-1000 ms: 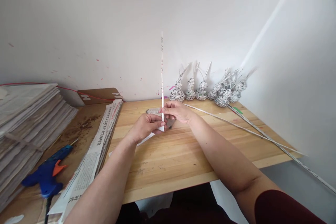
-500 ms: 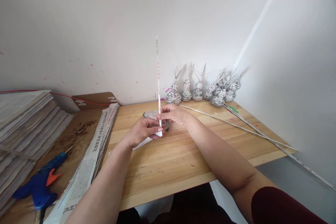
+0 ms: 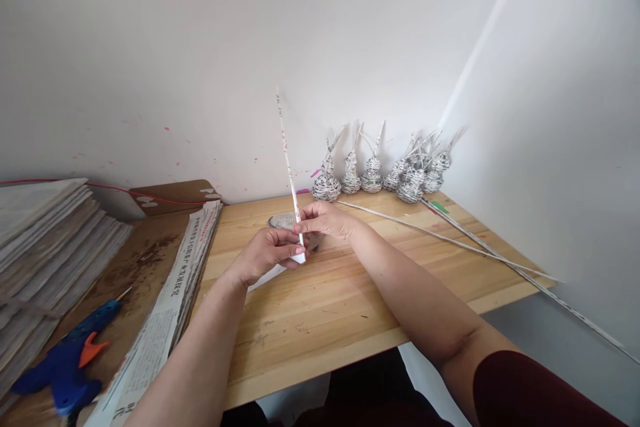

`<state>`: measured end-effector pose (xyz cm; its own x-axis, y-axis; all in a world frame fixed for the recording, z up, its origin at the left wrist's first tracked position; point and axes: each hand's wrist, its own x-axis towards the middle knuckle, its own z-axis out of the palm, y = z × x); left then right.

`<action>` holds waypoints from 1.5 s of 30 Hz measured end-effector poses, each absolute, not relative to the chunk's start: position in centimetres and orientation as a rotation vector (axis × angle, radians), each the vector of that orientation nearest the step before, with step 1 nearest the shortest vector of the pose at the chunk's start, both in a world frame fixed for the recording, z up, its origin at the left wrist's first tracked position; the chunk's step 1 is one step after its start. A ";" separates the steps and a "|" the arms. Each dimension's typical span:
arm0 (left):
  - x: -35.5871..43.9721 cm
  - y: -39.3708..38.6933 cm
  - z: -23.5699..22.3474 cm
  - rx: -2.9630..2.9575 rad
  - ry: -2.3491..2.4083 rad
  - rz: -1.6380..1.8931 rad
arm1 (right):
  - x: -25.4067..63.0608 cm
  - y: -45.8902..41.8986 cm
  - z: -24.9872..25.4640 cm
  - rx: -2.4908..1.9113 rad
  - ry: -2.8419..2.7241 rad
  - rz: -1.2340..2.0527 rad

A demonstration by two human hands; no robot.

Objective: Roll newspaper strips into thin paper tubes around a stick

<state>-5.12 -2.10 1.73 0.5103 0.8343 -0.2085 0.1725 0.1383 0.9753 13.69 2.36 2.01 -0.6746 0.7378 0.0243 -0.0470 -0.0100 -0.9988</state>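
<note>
My right sleeve (image 3: 525, 383): deep maroon, short, smooth plain cloth where visible, hem ending in rounded curve just above elbow. Below hem, my right forearm (image 3: 410, 297) bare, crease at inner elbow, narrowing toward wrist. My left forearm (image 3: 200, 340) bare too, cut off by edge of view; left sleeve out of sight. My left hand (image 3: 267, 253) and right hand (image 3: 327, 221) ungloved, thumbnail showing on left. Black clothing (image 3: 367, 380) over my lap, seams too dark to tell.
</note>
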 end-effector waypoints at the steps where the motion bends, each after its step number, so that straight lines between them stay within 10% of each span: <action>1: -5.1 -2.1 1.8 1.386 0.961 0.605 | 13.7 2.4 2.0 -0.724 -1.685 1.737; 45: -5.1 -2.0 1.8 1.387 0.936 0.652 | 14.1 2.4 2.0 -0.733 -1.712 1.788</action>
<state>-5.14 -2.04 1.82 0.5066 0.8462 -0.1655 0.1387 0.1094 0.9843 14.06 2.41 2.01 -0.6985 0.7155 -0.0109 -0.0199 -0.0347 -0.9992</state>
